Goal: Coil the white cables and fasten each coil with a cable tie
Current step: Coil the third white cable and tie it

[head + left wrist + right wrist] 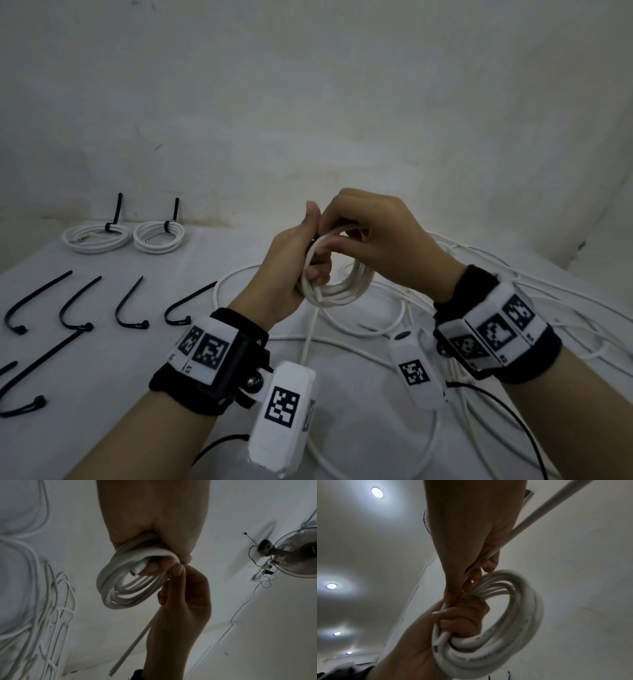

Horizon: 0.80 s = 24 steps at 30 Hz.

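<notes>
Above the middle of the table my left hand (pixel 294 260) grips a small coil of white cable (pixel 346 291), fingers curled through its loops and thumb up. At the top of the coil my right hand (pixel 373 233) pinches the cable's running strand against the left thumb. The free tail (pixel 308 339) hangs down to the table. In the left wrist view the coil (pixel 118 588) hangs from the left hand (pixel 154 527), with the right hand (pixel 185 595) beside it. The right wrist view shows the strand (pixel 539 513) passing through the right hand (pixel 471 540) into the coil (pixel 525 608) that the left hand (pixel 453 622) holds.
Two tied white coils (pixel 97 238) (pixel 159 236) with black ties lie at the back left by the wall. Several loose black cable ties (pixel 78 305) lie on the left of the white table (pixel 102 359). A tangle of loose white cables (pixel 513 291) covers the right side.
</notes>
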Tool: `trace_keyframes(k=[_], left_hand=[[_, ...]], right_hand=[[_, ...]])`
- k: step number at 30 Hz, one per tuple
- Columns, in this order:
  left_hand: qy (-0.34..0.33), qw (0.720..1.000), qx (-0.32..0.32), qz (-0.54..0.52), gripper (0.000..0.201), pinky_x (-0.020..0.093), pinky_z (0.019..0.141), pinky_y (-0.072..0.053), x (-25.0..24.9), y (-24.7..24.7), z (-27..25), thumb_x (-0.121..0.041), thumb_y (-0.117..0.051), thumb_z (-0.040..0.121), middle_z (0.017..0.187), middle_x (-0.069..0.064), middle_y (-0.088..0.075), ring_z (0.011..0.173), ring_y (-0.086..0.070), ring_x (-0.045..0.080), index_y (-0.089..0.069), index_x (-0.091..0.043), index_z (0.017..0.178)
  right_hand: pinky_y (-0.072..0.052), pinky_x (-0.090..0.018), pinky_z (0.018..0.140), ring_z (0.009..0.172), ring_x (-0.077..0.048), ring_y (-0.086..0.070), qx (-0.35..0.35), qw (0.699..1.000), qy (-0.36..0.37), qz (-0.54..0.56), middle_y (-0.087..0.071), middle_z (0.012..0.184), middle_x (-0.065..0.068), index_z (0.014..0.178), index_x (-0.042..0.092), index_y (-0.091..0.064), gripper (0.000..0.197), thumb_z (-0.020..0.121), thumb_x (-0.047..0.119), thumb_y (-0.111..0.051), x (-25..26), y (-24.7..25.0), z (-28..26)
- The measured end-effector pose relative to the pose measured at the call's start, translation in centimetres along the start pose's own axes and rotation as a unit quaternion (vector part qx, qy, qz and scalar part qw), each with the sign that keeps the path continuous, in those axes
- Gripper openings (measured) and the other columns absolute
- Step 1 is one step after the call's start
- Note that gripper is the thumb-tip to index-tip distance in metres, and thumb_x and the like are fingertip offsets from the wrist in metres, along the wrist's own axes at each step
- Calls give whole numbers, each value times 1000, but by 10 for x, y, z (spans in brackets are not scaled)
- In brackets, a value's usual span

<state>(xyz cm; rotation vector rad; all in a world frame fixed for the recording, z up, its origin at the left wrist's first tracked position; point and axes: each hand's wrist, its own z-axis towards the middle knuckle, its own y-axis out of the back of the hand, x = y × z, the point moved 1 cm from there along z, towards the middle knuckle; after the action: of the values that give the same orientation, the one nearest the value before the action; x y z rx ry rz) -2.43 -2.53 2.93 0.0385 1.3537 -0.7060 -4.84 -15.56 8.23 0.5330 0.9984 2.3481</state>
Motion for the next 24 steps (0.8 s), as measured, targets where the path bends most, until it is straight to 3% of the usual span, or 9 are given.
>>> trace_keyframes(k=[4,6,9,12,14,16,19,24], left_hand=[[12,1000,6,-7,51,14,34,-23,1,3,1,-64,-55,78,51,-6,-23,35,-22,3,-42,-16,69],[1,1000,13,10,41,14,36,-24,2,6,1,-47,-66,78,53,-5,-24,36,-22,3,-42,-18,62],[-13,999,25,42,26,15,37,-24,-1,9,1,-22,-65,75,49,-6,-27,36,-23,4,-45,-19,58],[-11,997,18,72,22,15,37,-23,-7,12,0,-10,-65,71,43,-9,-28,34,-24,5,-45,-14,64],[5,997,10,75,26,16,35,-21,-10,14,0,-4,-68,75,43,-9,-28,33,-22,4,-44,-13,67],[25,996,10,84,24,14,35,-19,-12,14,-1,-8,-61,86,46,-9,-27,34,-21,2,-46,-14,68],[47,995,25,83,27,13,34,-18,-16,16,-3,-18,-63,85,46,-10,-25,34,-19,1,-42,-17,68],[69,994,52,70,30,11,33,-17,-24,24,-5,-33,-60,81,46,-11,-24,32,-19,-2,-35,-19,71]], right_hand=[[-38,-14,60,65,-10,-49,-12,1000,-7,7,-56,77,2,82,4,-60,7,85,7,-67,-3,-4,-3],[-42,-19,61,68,-12,-52,-28,1000,-5,9,-57,78,-1,84,3,-60,5,83,-2,-62,-5,-4,-4],[-42,-21,63,70,-14,-52,-26,1000,4,-1,-57,81,-1,88,3,-60,10,83,-4,-56,-6,-4,-5],[-39,-16,64,71,-11,-49,-31,999,8,-18,-53,83,2,90,4,-61,4,89,5,-57,-7,0,-8],[-39,-17,65,71,-11,-47,-46,998,6,-43,-50,83,4,89,5,-61,12,92,15,-56,-11,6,-10],[-43,-26,63,74,-14,-46,-51,994,2,-95,-50,82,6,87,8,-60,18,92,24,-53,-14,10,-12],[-42,-31,55,73,-14,-45,-64,978,9,-198,-52,80,3,87,11,-61,26,94,34,-49,-17,15,-16],[-33,-13,56,57,-7,-38,-82,989,-31,-121,-42,75,6,84,8,-64,32,92,36,-49,-28,20,-24]])
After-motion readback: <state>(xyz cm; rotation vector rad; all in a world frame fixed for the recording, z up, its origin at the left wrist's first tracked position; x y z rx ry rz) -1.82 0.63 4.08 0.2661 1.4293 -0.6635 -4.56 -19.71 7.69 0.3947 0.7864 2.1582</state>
